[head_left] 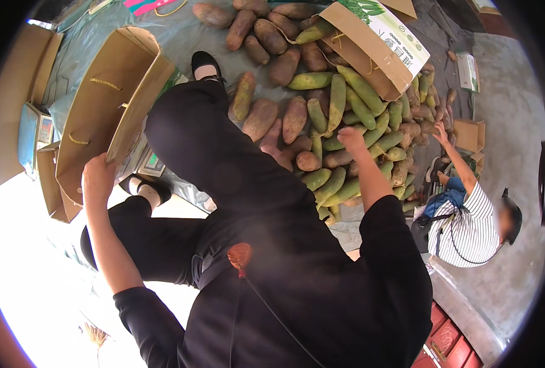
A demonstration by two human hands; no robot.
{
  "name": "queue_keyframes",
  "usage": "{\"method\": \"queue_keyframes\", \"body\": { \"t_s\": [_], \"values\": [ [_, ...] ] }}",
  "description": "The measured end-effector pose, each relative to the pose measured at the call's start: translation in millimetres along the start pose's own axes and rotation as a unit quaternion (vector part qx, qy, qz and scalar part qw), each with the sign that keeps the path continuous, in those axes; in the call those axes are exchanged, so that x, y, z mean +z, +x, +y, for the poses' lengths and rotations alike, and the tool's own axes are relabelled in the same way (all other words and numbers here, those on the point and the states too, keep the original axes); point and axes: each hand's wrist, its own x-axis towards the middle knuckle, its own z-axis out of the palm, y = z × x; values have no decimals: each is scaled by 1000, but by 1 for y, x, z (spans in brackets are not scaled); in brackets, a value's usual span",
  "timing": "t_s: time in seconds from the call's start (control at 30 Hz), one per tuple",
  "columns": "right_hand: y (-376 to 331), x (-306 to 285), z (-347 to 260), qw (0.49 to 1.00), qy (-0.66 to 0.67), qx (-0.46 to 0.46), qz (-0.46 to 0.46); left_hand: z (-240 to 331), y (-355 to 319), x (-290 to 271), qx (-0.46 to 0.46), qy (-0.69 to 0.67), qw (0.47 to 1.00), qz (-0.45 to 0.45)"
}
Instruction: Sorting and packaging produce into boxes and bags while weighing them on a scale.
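My left hand [98, 178] is closed on the rim of an upright brown cardboard gift box [88, 110] with yellow cord handles. The box stands open at the left, beside my leg. Over the heap to the right, my right hand [351, 141] is closed, with its fingers curled down among the long green radishes [361, 92]. Whatever it grips is hidden by the hand. Reddish-brown sweet potatoes [294, 119] lie mixed with the radishes and spread toward the far side.
Another cardboard box [370, 52], with a printed white side, lies tilted on the heap. At the right a person in a striped shirt [465, 227] reaches toward the pile. More boxes [468, 134] stand near them. Grey plastic sheeting [180, 46] covers the floor.
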Motion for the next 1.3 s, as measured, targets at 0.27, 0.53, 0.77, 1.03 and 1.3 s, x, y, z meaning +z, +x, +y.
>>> {"method": "queue_keyframes", "body": {
  "t_s": [0.27, 0.53, 0.77, 1.03, 1.3],
  "values": [
    [30, 43, 27, 937, 207, 279, 40, -2, 1, 1, -15, 1, 1000, -18],
    [79, 39, -28, 871, 330, 358, 64, -8, -6, 2, -46, 23, 998, -21],
    [96, 42, 16, 919, 218, 306, 117, 6, 3, 5, -91, -25, 995, -19],
    [76, 14, -74, 939, 178, 283, 86, 1, -7, 0, -109, -78, 991, -5],
    [77, -8, -99, 922, 263, 282, -39, -10, -10, 6, -60, -38, 997, 17]
  ]
}}
